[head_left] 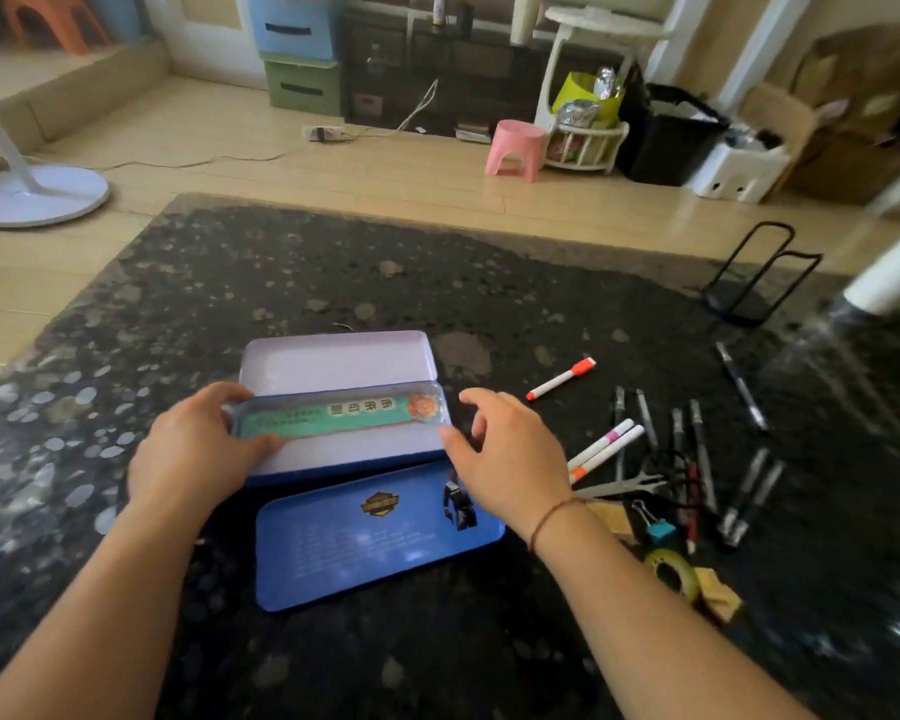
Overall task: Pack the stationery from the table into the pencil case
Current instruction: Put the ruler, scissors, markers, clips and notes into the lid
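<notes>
An open blue tin pencil case lies mid-table, its pale inner lid tipped back. My left hand grips the left end of the case's green-printed inner tray, which is tilted up. A flat blue panel with a printed figure lies in front of it. My right hand is at the case's right end, fingers spread, thumb against the edge. To the right lie an orange-capped marker, two white markers, several dark pens, a binder clip and a tape roll.
A single pen lies apart at the far right, and yellow blocks sit beside the tape. A black wire stand is at the table's back right. Beyond the dark speckled table are a fan base, a pink stool and boxes on the floor.
</notes>
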Demonstrator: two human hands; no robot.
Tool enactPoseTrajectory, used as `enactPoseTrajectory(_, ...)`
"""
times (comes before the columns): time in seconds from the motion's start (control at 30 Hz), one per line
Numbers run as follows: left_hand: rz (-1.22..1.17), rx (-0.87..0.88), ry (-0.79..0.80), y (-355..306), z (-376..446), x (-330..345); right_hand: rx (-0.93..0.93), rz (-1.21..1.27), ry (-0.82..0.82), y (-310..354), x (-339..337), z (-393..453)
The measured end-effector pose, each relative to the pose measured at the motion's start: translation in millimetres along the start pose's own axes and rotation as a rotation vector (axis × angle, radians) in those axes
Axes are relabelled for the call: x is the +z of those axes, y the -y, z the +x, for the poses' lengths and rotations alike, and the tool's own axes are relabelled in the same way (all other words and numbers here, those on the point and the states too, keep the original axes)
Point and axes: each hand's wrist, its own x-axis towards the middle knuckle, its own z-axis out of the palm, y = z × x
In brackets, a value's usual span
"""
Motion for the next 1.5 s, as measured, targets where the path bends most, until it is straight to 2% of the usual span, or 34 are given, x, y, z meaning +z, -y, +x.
enactPoseTrajectory(0.07, 0.07, -0.026, 0.032, -7, -1, 0, -0.03, 0.04, -0.117, -17, -21, -15)
enactPoseTrajectory(0.13, 0.174, -0.028, -0.02, -21, -10, 1, 0.019, -0.003, -0.156, -44, -44, -27)
enactPoseTrajectory(0.23, 0.192, 0.171, -0.126, -51, -35, 8, 0.139, -0.191, -0.082, -89, -77, -40)
enactPoseTrajectory(0.33, 0.21, 0.351, -0.062, -66, -50, 25, 0.136, -0.285, 0.033, -114, -88, -51)
enactPoseTrajectory(0.43, 0.175, 0.355, -0.03, -67, -53, 33, 0.06, -0.321, 0.109, -116, -82, -56)
enactPoseTrajectory(0.67, 0.016, 0.447, 0.024, -58, -51, 41, 0.003, -0.446, 0.083, -121, -76, -48)
enactPoseTrajectory(0.83, -0.003, 0.505, 0.01, -62, -53, 50, 0.045, -0.429, 0.112, -127, -93, -53)
enactPoseTrajectory(1.0, -0.073, 0.573, -0.058, -72, -67, 45, 0.167, -0.422, 0.134, -108, -123, -63)
enactPoseTrajectory(1.07, -0.186, 0.621, 0.0, -79, -78, 41, 0.093, -0.244, 0.0, -84, -127, -62)
enactPoseTrajectory(1.17, -0.523, 0.58, 0.276, -91, -95, 35, 0.017, 0.384, -0.2, -33, -118, -51)
enactPoseTrajectory(1.23, -0.746, 0.514, 0.381, -97, -100, 30, 0.015, 0.748, -0.198, -1, -99, -40)
enactPoseTrajectory(1.3, -0.987, 0.398, 0.382, -100, -97, 22, 0.061, 0.945, -0.156, 23, -74, -28)
enactPoseTrajectory(1.37, -1.135, 0.292, 0.314, -96, -89, 11, 0.116, 1.065, -0.1, 38, -53, -16)
enactPoseTrajectory(1.43, -1.071, 0.297, 0.196, -83, -75, 1, 0.181, 1.247, -0.03, 43, -40, -7)
enactPoseTrajectory(1.5, -0.902, 0.326, 0.14, -64, -59, -8, 0.227, 1.396, 0.01, 40, -36, 4)
